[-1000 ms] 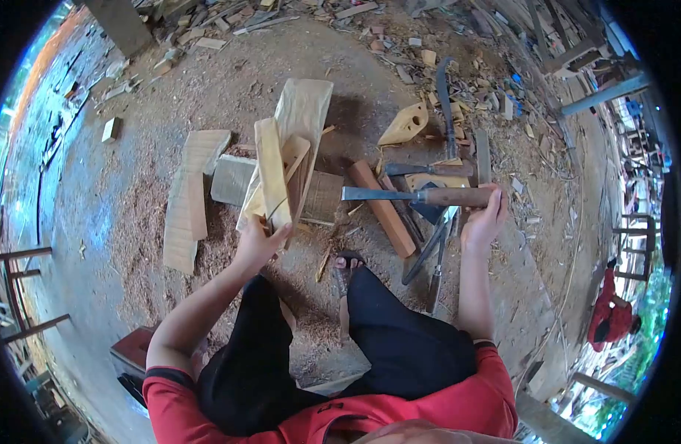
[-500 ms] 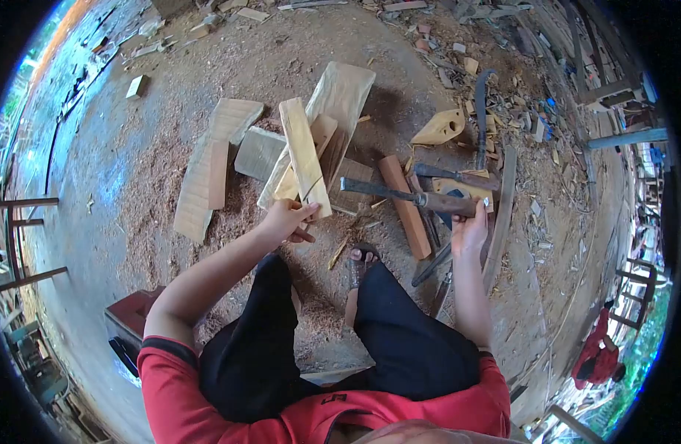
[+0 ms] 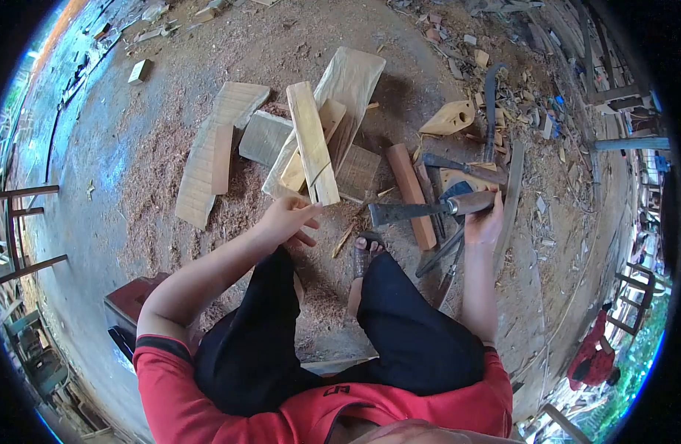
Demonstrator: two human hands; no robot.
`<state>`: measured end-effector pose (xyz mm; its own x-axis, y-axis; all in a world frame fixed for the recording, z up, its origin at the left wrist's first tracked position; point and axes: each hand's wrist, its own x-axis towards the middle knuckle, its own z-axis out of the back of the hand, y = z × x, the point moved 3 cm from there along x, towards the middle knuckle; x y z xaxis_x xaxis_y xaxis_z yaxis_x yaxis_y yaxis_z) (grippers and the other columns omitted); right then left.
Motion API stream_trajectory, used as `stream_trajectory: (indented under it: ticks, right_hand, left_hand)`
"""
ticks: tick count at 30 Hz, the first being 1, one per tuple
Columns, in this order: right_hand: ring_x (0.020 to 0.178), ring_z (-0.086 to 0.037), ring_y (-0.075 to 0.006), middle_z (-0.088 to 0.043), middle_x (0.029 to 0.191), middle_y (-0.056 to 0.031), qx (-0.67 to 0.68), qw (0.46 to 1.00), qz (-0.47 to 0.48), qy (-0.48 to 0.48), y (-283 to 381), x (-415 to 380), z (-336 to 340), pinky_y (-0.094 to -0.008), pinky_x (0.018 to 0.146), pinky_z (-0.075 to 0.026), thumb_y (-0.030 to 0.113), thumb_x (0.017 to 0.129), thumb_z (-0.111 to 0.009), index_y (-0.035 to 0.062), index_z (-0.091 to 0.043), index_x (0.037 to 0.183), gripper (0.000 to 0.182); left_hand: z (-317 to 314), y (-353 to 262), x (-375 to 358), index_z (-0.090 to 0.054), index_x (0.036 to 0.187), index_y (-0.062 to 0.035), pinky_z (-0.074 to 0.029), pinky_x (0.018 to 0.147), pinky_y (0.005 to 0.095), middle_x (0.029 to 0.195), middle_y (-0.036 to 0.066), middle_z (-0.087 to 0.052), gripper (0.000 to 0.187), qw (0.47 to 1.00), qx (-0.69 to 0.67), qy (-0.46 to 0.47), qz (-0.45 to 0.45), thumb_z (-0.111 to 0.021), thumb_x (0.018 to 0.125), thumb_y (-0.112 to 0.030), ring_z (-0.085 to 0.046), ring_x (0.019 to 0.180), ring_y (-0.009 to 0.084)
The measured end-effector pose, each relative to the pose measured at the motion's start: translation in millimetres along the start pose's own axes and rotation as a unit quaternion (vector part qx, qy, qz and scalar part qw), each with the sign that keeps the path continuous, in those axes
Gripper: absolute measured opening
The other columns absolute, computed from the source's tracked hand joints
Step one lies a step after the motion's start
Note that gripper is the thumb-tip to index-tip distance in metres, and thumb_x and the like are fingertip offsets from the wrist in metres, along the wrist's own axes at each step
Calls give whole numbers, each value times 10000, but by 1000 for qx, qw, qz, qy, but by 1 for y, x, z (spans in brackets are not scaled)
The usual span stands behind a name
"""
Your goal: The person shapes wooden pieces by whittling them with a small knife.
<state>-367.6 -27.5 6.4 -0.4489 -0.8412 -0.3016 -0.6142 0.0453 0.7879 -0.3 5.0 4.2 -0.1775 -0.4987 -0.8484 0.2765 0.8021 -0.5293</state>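
Observation:
My right hand [image 3: 484, 222] is wrapped round the wooden handle of a chisel [image 3: 407, 213], whose dark flat blade points left. My left hand [image 3: 285, 220] has its fingers apart beside the near end of a pale wood strip [image 3: 311, 140] with a dark slanted mark. That strip lies across a small pile: a long wide board [image 3: 355, 78], a shorter light piece and a greyish block [image 3: 266, 138]. Below the chisel blade a reddish square bar [image 3: 412, 196] lies on the ground. Another wood-handled chisel [image 3: 463, 168] rests just beyond my right hand.
A curved-blade knife [image 3: 491, 103] and a pointed wood block with holes [image 3: 448, 118] lie farther off. To the left are a rough board [image 3: 200, 174] and shavings. A dark red box [image 3: 133, 300] stands by my left elbow. A person in red [image 3: 592, 355] is at far right.
My left hand has let go of the wood strip's near end, and its fingers have spread. In my right hand the chisel has turned, its blade tip now lower.

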Motion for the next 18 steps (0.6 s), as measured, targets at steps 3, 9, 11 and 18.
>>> stream_trajectory:
  ticks: [3,9,11,18]
  right_hand:
    - [905,-540,-159,-557,957,-57,9,1000,0,-1,-1,3,2,-317,802,-436,262,919,-436,93,-527,980,201]
    - [894,-530,-163,-549,931,-47,-18,1000,13,16,-5,-2,-3,-329,798,-435,275,911,-452,97,-530,955,199]
    - [895,-527,-164,-546,928,-46,-23,999,20,14,-8,-4,-5,-328,792,-434,280,909,-455,99,-530,953,201]
    - [888,-519,-153,-546,948,-43,-71,995,-38,62,-16,0,2,-321,751,-436,308,907,-464,81,-534,1028,267]
  left_hand:
    - [-7,-10,-14,-473,1114,-2,-468,502,264,1000,128,-592,463,997,-62,12,-34,-522,868,-391,-651,689,225]
    - [-30,-41,-41,-493,1117,-13,-492,562,243,1009,98,-600,324,937,-262,179,-149,-454,920,-268,-644,736,183]
    - [-31,-43,-42,-535,1063,-15,-499,576,229,961,90,-617,248,937,-279,178,-115,-476,911,-202,-642,735,165]
    - [-26,-30,-27,-570,965,-23,-496,566,219,838,93,-635,151,926,-322,159,-117,-508,889,-137,-640,735,160]
